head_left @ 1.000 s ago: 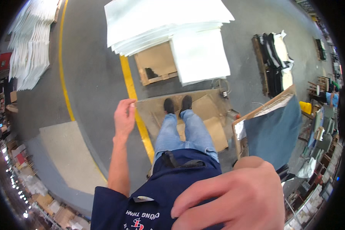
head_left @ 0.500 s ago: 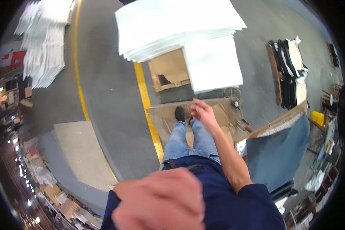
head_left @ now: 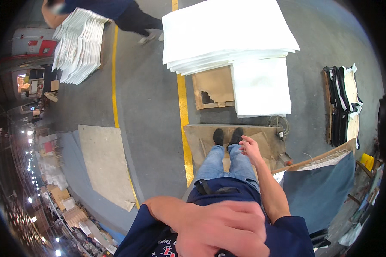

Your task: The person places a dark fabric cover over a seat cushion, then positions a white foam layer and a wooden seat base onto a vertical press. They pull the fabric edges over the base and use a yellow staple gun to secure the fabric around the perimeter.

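My left hand [head_left: 225, 229] is close in front of my chest, its fingers curled in; what they hold, if anything, is hidden. My right hand [head_left: 250, 149] hangs over my right leg with fingers loosely bent and apart, nothing seen in it. Below it, my dark shoes stand on a worn brown board [head_left: 206, 133] on the floor. Ahead of the board lies a large stack of white sheets [head_left: 227, 32], with a smaller white stack [head_left: 261, 85] at its near right side. Neither hand touches the sheets.
A wooden pallet [head_left: 212, 85] shows beside the white sheets. A person [head_left: 111, 13] is at the far left by another white stack [head_left: 79, 47]. Black and cream pieces [head_left: 345, 107] lie at the right, near a blue-grey covered panel [head_left: 319, 188]. A beige sheet [head_left: 105, 165] lies left.
The view has swung left, so the scene sits further right. A person has come into view at the far left. My left hand has moved right across my chest; my right hand stays over my leg.
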### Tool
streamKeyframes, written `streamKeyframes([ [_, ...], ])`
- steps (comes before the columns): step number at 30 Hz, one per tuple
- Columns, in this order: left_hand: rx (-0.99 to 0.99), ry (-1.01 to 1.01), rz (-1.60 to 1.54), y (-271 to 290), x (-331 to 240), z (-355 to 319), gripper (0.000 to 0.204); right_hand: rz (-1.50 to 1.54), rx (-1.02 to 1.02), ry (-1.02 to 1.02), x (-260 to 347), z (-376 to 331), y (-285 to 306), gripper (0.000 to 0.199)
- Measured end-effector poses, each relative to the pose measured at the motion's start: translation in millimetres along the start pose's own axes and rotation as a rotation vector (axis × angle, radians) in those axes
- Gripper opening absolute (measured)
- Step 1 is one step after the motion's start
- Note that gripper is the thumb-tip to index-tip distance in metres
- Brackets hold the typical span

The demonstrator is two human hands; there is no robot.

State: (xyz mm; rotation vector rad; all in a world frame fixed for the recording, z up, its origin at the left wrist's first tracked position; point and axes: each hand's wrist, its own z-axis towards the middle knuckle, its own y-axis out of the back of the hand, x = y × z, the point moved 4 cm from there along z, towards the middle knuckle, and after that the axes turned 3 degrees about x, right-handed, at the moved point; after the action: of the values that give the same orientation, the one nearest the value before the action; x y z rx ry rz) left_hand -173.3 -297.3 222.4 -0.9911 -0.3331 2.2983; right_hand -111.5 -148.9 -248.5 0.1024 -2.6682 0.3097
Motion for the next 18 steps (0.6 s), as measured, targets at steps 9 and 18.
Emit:
streamKeyframes([
  [9, -0.033, 0.069, 0.204, 6, -45, -2, 0.002, -0.104, -0.002, 0.037, -15, 1, -2, 0.046],
  [18, -0.069, 0.238, 0.341, -14, -57, -16, 0.006, -0.128, -0.018, 0.000, -21, -3, 2, 0.043],
])
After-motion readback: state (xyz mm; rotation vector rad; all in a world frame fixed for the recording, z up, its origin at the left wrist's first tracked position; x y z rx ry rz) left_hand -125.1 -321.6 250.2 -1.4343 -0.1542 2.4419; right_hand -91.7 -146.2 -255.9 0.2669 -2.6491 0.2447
